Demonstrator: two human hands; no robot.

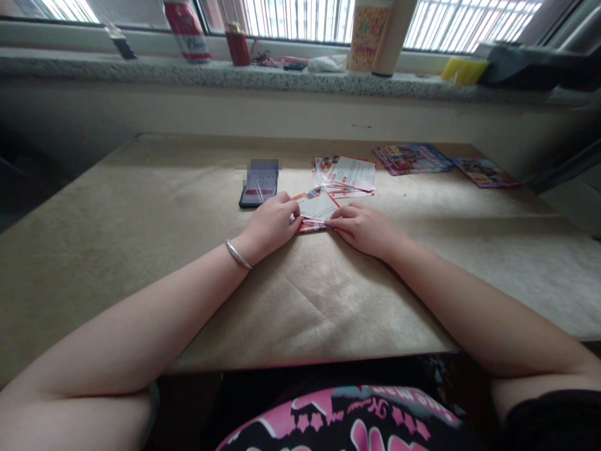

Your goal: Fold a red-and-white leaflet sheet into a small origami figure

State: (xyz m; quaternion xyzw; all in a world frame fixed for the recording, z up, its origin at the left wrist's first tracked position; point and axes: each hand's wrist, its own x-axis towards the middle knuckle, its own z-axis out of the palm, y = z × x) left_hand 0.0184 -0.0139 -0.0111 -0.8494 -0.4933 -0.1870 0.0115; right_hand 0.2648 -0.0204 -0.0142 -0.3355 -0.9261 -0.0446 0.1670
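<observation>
Near the middle of the table, a printed white and orange card point(315, 204) lies between my two hands, with a reddish edge folded or layered along its near side. My left hand point(277, 219), with a silver bangle on the wrist, pinches the card's left end. At the right end, the fingers of my right hand point(359, 228) press on its near corner. Just beyond the card is a loose pile of similar printed cards point(352, 172). A dark phone point(260, 185) with its screen lit lies left of the pile, close to my left hand.
Colourful glossy packets point(416, 158) lie at the back right, with another packet point(486, 171) beside them. On the stone windowsill point(282, 78) stand a red and white can point(186, 31), a red bottle point(238, 45), a patterned cup point(369, 37) and a yellow object point(464, 70).
</observation>
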